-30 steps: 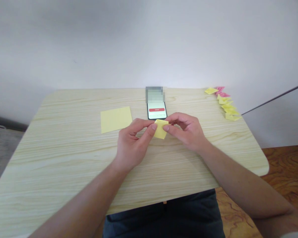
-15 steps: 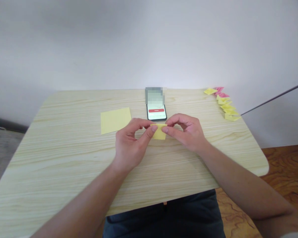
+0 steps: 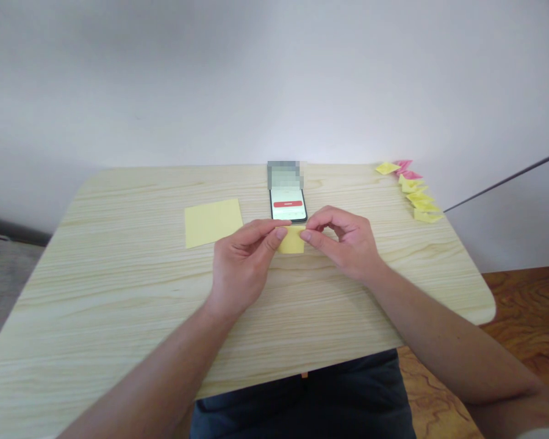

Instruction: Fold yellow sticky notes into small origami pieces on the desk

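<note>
Between my two hands is a small folded piece of yellow paper (image 3: 293, 241), held just above the table in front of the phone. My left hand (image 3: 243, 262) pinches its upper left corner between thumb and fingers, the index finger stretched along behind the top edge. At the upper right corner, thumb and index finger of my right hand (image 3: 345, 244) are closed on the paper. A flat yellow paper sheet (image 3: 213, 223) lies left of my hands, partly behind the left one.
A phone (image 3: 288, 207) with a lit screen lies near the wall (image 3: 210, 85). Several folded yellow paper shapes (image 3: 421, 200) and pink folded paper (image 3: 407, 169) line the right rear edge of the wooden table (image 3: 132, 274).
The folded paper has shifted slightly up and left. My left index finger has stretched further along its top edge, and my right fingertips have moved to its right corner.
</note>
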Motion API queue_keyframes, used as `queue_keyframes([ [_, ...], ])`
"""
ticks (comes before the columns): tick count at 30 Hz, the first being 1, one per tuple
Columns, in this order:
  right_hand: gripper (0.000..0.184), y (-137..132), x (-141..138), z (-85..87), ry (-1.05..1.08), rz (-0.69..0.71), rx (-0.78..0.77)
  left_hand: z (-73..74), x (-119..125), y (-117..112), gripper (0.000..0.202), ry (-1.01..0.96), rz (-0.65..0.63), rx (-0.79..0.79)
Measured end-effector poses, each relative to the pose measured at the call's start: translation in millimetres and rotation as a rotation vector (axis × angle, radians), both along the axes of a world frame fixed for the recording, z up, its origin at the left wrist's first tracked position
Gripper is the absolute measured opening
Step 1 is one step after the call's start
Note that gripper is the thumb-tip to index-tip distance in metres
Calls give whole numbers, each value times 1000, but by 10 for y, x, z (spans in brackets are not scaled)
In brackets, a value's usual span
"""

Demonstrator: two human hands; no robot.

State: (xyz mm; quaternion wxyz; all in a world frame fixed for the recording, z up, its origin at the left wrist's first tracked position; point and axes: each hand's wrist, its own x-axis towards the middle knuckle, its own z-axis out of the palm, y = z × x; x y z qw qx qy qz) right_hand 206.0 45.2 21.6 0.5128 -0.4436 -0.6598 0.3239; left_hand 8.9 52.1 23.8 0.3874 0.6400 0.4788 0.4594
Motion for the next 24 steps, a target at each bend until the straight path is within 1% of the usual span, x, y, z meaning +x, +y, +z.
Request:
queue_keyframes([
  [6, 11, -3, -6, -22, 19, 10, -29, 2, -4, 18, 22, -50, -34, -22],
  [10, 25, 12, -9, -61, 47, 24, -99, -52, -19, 61, 21, -150, -88, -14],
  [12, 29, 16, -7, -56, 37, 60, -136, -92, -24, 81, 23, -219, -108, -51],
  [14, 26, 12, -4, -37, 18, 111, -186, -124, -24, 92, 25, -278, -125, -112],
  [16, 25, 4, 0, -20, 12, 130, -227, -137, -18, 92, 27, -314, -125, -161],
  [20, 28, -2, -4, -47, 85, 97, -253, -109, 8, 76, 28, -300, -84, -189],
  [24, 37, 18, -19, -114, 215, 80, -263, -72, 32, 61, 27, -281, -115, -196],
])
